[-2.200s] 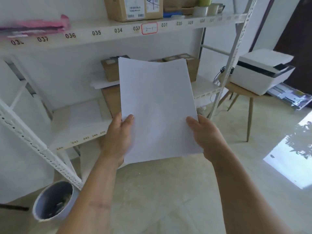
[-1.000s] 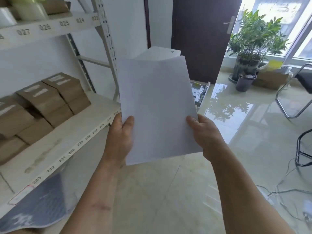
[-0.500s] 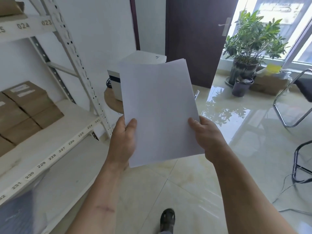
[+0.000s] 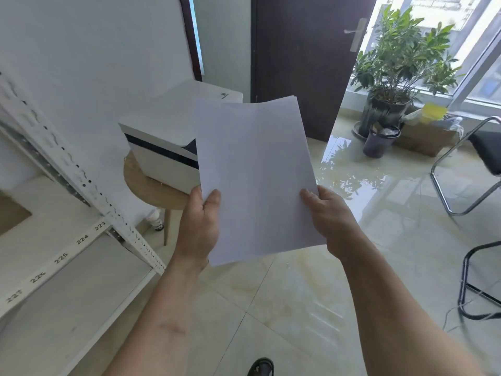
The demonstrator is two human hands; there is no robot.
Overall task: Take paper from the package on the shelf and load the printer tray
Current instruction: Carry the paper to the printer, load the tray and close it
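A thin stack of white paper [image 4: 254, 175] stands upright in front of me, gripped at its lower edges by both hands. My left hand [image 4: 199, 229] holds the lower left side with the thumb on the front. My right hand [image 4: 329, 221] holds the lower right side the same way. Behind the paper, a white printer [image 4: 165, 142] with a dark band sits on a round wooden stool [image 4: 149, 188]. The paper hides the printer's right half. The printer tray and the paper package are not in view.
A white metal shelf rack [image 4: 67, 240] with numbered labels stands at my left. A dark door [image 4: 298, 50] is behind the printer. A potted plant [image 4: 393, 77], a small dark bin [image 4: 379, 141] and black metal chairs [image 4: 477, 185] stand at the right on glossy tiles.
The view has swung right, away from the shelf with the boxes, and closer to the printer. Both hands keep the same hold on the paper.
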